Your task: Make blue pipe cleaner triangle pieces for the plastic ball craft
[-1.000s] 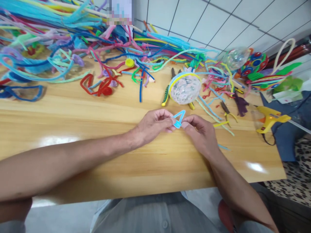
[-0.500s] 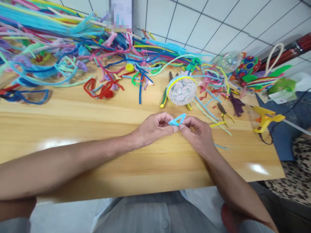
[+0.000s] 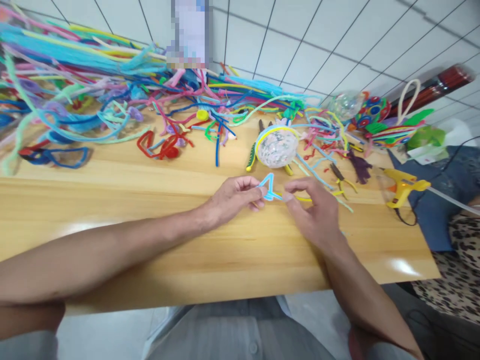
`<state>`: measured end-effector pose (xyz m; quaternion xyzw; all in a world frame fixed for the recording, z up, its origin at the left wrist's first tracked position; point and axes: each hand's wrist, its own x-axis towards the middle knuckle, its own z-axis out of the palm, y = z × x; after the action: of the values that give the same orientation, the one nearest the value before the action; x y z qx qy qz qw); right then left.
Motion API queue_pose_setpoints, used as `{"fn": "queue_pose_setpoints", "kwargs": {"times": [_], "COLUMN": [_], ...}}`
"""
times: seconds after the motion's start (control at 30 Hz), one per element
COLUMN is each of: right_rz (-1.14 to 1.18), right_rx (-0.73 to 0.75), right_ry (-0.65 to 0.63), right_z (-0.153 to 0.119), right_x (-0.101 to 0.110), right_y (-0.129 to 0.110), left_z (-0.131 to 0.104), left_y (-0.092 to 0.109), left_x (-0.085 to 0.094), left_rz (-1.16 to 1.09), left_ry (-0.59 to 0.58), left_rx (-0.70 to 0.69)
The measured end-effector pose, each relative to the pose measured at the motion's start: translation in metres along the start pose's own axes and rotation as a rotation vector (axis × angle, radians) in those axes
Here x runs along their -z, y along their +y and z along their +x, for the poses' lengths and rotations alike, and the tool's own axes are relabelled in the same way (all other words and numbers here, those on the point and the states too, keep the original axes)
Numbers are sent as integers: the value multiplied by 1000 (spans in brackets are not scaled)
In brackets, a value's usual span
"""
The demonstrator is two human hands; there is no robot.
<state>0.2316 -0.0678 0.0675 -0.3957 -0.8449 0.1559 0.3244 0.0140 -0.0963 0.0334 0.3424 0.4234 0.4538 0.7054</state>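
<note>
My left hand (image 3: pixel 240 196) pinches a light blue pipe cleaner (image 3: pixel 270 185) bent into a small triangle with a short tail sticking out to the right. At that tail's tip, the thumb and forefinger of my right hand (image 3: pixel 313 207) are closed, though the tips are a little blurred. Behind the fingers, a yellow pipe cleaner (image 3: pixel 303 199) lies on the wooden table (image 3: pixel 180 270). Just beyond my hands sits a clear, speckled ball (image 3: pixel 277 147) with a yellow and blue band around its top. Green-and-yellow handled pliers (image 3: pixel 251 157) lie partly under it.
Bundles of coloured pipe cleaners (image 3: pixel 93 60) line the back. Red pipe cleaner shapes (image 3: pixel 161 145) and blue glasses-like loops (image 3: pixel 71 157) lie left. To the right are small pliers (image 3: pixel 343 177), a yellow glue gun (image 3: pixel 405 185) and a decorated ball (image 3: pixel 375 111). A person in leopard print (image 3: pixel 450 280) sits at right.
My right hand has drawn back to the right from my left hand, and the blue tail now shows between them. The triangle has turned to stand more upright. The view has shifted slightly.
</note>
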Motion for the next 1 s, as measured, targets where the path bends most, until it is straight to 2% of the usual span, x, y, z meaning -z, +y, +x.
{"fn": "queue_pose_setpoints", "kwargs": {"times": [0.1, 0.17, 0.23, 0.33, 0.4, 0.47, 0.63, 0.77, 1.0], "right_rz": [-239, -346, -365, -280, -231, -165, 172, 406, 537], "right_rx": [197, 294, 384, 455, 424, 346, 98, -24, -112], "right_ry": [233, 289, 268, 172, 177, 235, 303, 304, 375], "right_z": [-5, -7, -5, 7, 20, 35, 67, 79, 93], "right_x": [24, 39, 49, 50, 47, 44, 43, 41, 41], "right_y": [-15, -30, -45, -61, -66, -66, -63, -59, -56], "left_z": [-7, -13, -18, -23, -24, -26, -26, -19, 2], "left_y": [14, 26, 39, 60, 72, 82, 98, 104, 114], "left_x": [-4, -8, -12, -20, -25, -30, -40, -45, -53], "left_rz": [-50, -87, -132, -179, -186, -180, -143, -122, -146], "left_ry": [20, 39, 60, 97, 111, 103, 60, 72, 78], "left_rx": [-44, -82, -119, -176, -218, -253, -335, -437, -514]}}
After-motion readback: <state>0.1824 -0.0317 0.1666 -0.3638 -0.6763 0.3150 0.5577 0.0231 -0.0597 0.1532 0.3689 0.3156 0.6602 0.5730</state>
